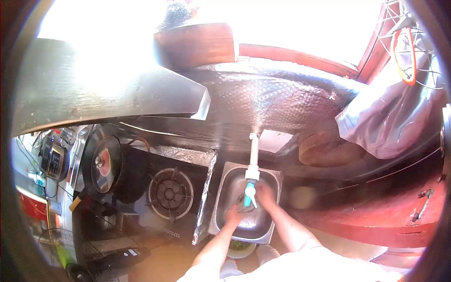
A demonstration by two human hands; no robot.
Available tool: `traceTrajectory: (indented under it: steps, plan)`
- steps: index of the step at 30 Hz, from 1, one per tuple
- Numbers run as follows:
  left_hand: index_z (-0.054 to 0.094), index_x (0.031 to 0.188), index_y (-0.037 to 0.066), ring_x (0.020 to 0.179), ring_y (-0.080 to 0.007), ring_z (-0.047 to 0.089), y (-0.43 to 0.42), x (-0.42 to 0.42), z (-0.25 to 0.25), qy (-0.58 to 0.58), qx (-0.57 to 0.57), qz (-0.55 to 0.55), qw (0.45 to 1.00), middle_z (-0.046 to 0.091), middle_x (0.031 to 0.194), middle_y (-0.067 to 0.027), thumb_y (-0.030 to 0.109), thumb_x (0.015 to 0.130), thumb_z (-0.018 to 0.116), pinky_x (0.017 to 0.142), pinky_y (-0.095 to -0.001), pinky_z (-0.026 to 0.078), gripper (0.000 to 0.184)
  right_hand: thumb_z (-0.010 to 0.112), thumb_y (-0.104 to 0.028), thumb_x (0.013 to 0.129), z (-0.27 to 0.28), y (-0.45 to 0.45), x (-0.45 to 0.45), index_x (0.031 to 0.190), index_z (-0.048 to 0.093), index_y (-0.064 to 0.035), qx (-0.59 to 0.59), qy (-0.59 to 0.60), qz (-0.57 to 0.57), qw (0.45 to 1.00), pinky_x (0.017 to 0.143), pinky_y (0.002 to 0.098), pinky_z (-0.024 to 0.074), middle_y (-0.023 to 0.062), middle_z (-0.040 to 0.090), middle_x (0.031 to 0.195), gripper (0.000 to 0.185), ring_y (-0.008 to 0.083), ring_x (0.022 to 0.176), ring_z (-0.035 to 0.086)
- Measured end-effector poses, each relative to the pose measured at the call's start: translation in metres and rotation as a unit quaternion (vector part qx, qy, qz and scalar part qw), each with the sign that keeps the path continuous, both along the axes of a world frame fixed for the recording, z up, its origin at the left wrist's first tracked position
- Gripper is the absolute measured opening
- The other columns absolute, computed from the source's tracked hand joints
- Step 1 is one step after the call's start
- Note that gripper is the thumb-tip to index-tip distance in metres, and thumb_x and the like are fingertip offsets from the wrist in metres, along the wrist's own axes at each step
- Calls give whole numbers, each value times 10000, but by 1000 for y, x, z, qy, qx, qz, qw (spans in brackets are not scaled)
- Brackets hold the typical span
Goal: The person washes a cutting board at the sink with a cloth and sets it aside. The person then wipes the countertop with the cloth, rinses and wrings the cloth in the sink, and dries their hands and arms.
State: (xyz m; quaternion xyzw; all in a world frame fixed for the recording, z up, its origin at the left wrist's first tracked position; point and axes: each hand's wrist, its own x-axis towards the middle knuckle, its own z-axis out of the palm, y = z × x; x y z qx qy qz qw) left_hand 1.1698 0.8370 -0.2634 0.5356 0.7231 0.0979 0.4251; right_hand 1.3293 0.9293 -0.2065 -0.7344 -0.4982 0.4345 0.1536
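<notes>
Both my hands are inside the metal sink (278,188), under the tap (249,192) with its teal body and white handle. My left hand (233,215) is at the left of the tap, its fingers closed around a dark grey item (243,205) that is too blurred to name. My right hand (266,194) is just right of the tap. Its fingers point away from me and are partly hidden and washed out, so their grip does not show. A white pipe (253,152) feeds the tap from the wall.
Left of the sink is a gas burner (170,193), with a foil-covered edge (206,199) between them. A pan lid (101,162) stands further left, near a fan (56,242). Below the sink sits a bowl of greens (240,246). A red cabinet (376,216) is at right.
</notes>
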Motion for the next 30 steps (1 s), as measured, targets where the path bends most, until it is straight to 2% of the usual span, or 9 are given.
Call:
traceTrajectory:
  steps: [4,7,11,14,20,21,23,26,30]
  plan:
    - [499,1102,49,889,-385,584,3,4,34,65,68,-11,996,607,918,-214,113,679,626,747,-438,476,447,503,-236,838,-21,2,23,978,597,-51,198,-202,92,955,805,412,448,176,612,1011,250,301,960,580]
    - [444,1153,71,895,-405,573,6,17,44,28,94,-26,995,594,933,-231,57,673,593,744,-447,475,503,443,-305,866,-44,-11,-14,1027,611,-30,30,126,127,983,838,410,431,191,606,1037,359,324,927,580]
    - [459,1179,69,934,-355,590,23,21,63,-72,182,49,979,584,1033,-209,-5,638,585,765,-410,476,561,427,-430,887,-55,-23,-29,1140,568,-62,-166,371,-81,910,845,384,416,118,604,1062,468,247,966,560]
    - [549,1083,46,921,-231,594,37,8,62,-125,126,143,974,593,1047,-126,-11,597,619,775,-327,466,494,441,-467,871,-37,-30,-17,1196,516,-43,-152,414,-31,897,902,368,388,98,570,1126,540,221,1059,513]
    - [497,1112,11,877,-158,556,55,-1,61,-393,161,299,855,573,962,-95,-29,672,580,772,-264,443,449,382,-558,874,-58,-52,-14,1250,452,-48,-190,217,-72,955,946,347,382,123,529,1182,638,249,1106,491]
    - [466,1145,17,912,-171,550,59,-5,62,-339,154,279,885,567,989,-113,-13,702,594,799,-279,439,461,370,-575,873,-61,-56,-14,1270,436,-57,-220,194,-78,953,954,347,380,129,513,1208,656,255,1124,480]
    - [468,1138,18,935,-197,554,57,4,92,-264,163,269,912,566,1006,-128,4,708,605,816,-300,438,452,343,-644,847,-78,-66,-17,1308,402,-112,-343,482,-126,796,971,413,361,134,446,1286,707,264,1187,423]
    - [475,1117,19,994,-292,556,41,15,80,-97,213,182,955,560,1061,-172,39,712,627,850,-373,435,433,411,-650,819,-48,-63,-26,1272,441,-127,-345,557,-178,734,940,499,371,116,470,1257,693,270,1174,428]
    - [537,1073,41,954,-357,544,0,24,70,120,308,-144,933,576,971,-160,82,722,589,835,-415,431,357,518,-542,826,-49,-56,-38,1177,499,-115,-296,591,-332,673,831,525,438,102,569,1106,553,288,1012,534]
